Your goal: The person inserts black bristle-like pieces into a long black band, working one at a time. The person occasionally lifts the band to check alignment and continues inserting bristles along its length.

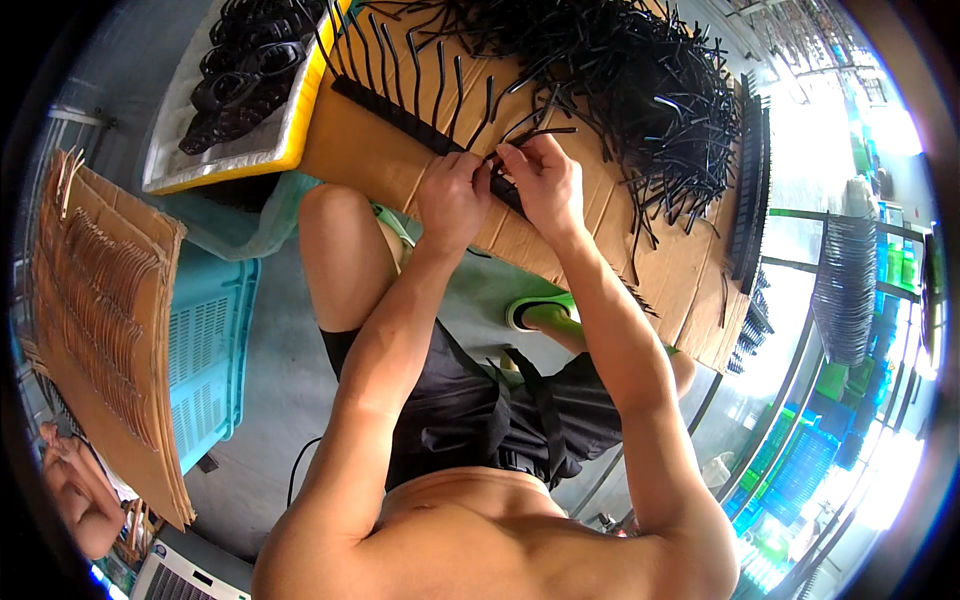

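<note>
A long black slotted strip (400, 118) lies slantwise along the near edge of the cardboard-covered table, with several thin curved glasses temples (437, 85) standing in it. Over its right part, my two hands meet. In my right hand (545, 188), thumb and fingers are pinched around a black glasses temple (550, 131), its bent end sticking out past the fingers. My left hand (455, 195) is closed right beside it, fingertips down at the strip; what lies between them is hidden. Behind my hands spreads a big heap of loose black temples (630, 90).
A yellow-rimmed white tray (225, 170) of black glasses frames (240, 85) stands at left. Below it are a turquoise crate (210, 350) and cardboard sheets holding rows of wire-like pieces (105, 300). More black strips (750, 190) line the table's right edge. Another person (80, 490) is at lower left.
</note>
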Tool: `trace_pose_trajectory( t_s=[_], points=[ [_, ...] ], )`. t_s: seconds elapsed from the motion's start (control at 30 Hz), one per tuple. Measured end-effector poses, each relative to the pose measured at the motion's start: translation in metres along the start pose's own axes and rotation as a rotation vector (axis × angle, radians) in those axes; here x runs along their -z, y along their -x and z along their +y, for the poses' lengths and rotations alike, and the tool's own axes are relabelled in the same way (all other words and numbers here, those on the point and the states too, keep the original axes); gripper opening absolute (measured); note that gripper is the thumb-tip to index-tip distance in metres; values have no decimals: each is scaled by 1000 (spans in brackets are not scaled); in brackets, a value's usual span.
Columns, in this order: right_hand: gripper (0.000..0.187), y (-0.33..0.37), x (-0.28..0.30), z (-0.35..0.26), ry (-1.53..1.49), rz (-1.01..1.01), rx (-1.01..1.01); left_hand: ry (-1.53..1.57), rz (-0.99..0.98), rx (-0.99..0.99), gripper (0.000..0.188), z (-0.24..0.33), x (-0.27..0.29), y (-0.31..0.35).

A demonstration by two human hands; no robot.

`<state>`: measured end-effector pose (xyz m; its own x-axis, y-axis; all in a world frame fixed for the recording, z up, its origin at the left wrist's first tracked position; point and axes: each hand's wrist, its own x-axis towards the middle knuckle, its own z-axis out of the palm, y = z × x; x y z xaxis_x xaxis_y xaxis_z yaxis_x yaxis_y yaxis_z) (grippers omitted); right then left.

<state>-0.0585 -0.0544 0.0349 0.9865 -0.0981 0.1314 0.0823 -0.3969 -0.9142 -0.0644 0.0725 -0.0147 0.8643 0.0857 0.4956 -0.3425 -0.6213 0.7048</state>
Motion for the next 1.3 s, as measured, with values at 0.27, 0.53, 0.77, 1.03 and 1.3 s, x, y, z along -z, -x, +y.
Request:
trace_pose_trajectory(
  t_s=[0.27, 0.53, 0.77, 1.03, 1.3],
  points=[
    [20, -1, 0, 0, 300, -55, 243, 0, 9, -30, 7, -1, 1, 0],
    [23, 2, 14, -3, -289, 15, -226, 15, 32, 40, 10, 18, 3, 12],
    [26, 2, 13, -1, -260, 46, -221, -33, -13, -84, 8, 14, -4, 10],
    [26, 4, 11, -3, 63, 43, -5, -34, -18, -98, 6, 14, -5, 9],
    [24, 6, 11, 3, 330, -23, 216, -54, -72, -104, 6, 8, -6, 11]
  ],
)
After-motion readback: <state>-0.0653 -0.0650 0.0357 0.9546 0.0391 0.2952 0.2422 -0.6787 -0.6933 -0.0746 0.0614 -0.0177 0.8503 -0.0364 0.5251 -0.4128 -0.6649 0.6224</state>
